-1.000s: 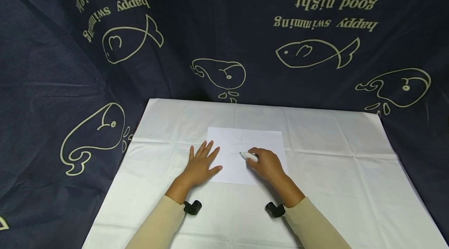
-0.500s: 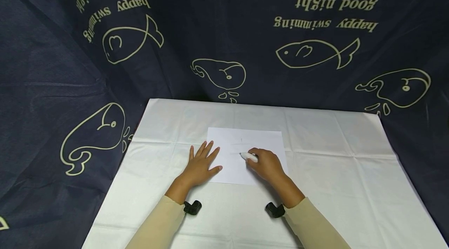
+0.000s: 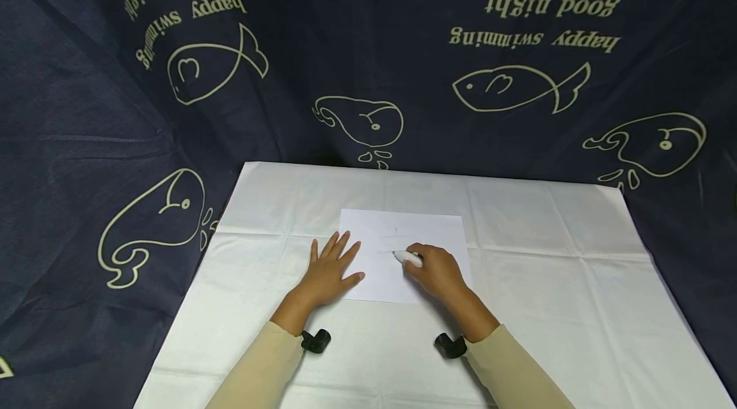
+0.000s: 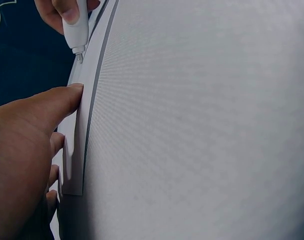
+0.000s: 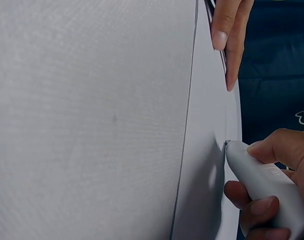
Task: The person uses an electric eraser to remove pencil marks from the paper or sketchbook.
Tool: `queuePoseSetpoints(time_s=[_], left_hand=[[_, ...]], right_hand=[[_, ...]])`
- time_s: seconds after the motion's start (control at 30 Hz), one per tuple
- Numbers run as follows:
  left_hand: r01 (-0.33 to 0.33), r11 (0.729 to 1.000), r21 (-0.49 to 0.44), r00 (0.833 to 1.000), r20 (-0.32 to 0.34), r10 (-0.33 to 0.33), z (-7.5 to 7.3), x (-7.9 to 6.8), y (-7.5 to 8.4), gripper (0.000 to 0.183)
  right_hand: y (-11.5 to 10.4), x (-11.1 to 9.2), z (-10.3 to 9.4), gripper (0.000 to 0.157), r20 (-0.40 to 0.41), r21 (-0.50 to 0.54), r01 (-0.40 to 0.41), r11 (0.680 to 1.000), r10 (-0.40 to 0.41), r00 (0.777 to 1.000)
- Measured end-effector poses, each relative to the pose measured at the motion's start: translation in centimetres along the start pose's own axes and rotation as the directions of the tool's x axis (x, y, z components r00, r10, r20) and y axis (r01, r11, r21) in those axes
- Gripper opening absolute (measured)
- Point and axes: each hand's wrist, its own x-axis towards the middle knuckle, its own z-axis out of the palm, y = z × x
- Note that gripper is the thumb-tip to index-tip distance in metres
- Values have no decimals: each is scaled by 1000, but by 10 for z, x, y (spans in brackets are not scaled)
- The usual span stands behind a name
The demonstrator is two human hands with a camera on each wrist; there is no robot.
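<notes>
A sheet of white paper (image 3: 382, 284) lies flat on the white cloth, with a few faint thin lines on it. My left hand (image 3: 328, 273) rests on the sheet's left edge, fingers spread. In the left wrist view its thumb (image 4: 67, 100) lies on the paper. My right hand (image 3: 439, 269) grips a white correction pen (image 3: 409, 257), thick-bodied with a small metal tip, angled toward the sheet's middle. In the right wrist view the pen (image 5: 256, 175) sits between thumb and curled fingers, its tip at the paper. Whether the tip presses is hard to tell.
The table is covered by a creased white cloth (image 3: 576, 306). Behind it and at the left hangs a dark blue curtain (image 3: 368, 44) printed with fish and whales. Each wrist wears a small black camera, such as the left one (image 3: 316, 340).
</notes>
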Motion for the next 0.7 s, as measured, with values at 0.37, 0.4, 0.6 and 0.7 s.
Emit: queuePoseSetpoints(time_s=[0.37,0.4,0.6,0.7], left_hand=[[-2,1000,0,1000,-6,2,0,0,0,70],[-1,1000,1,1000,-5,1,0,0,0,70],[-3,1000,-6,1000,-4,3,0,0,0,70],[-3,1000,-3,1000,-3,3,0,1,0,70]], right_hand=[[-3,0,3,24,-3,-3,1,1000,-1,1000],[-2,0,3,24,-9,-4,-4,1000,4,1000],[-5,0,1,24,9,10,-8,1000,7,1000],[-7,0,1,24,20,10,0,1000,0,1000]])
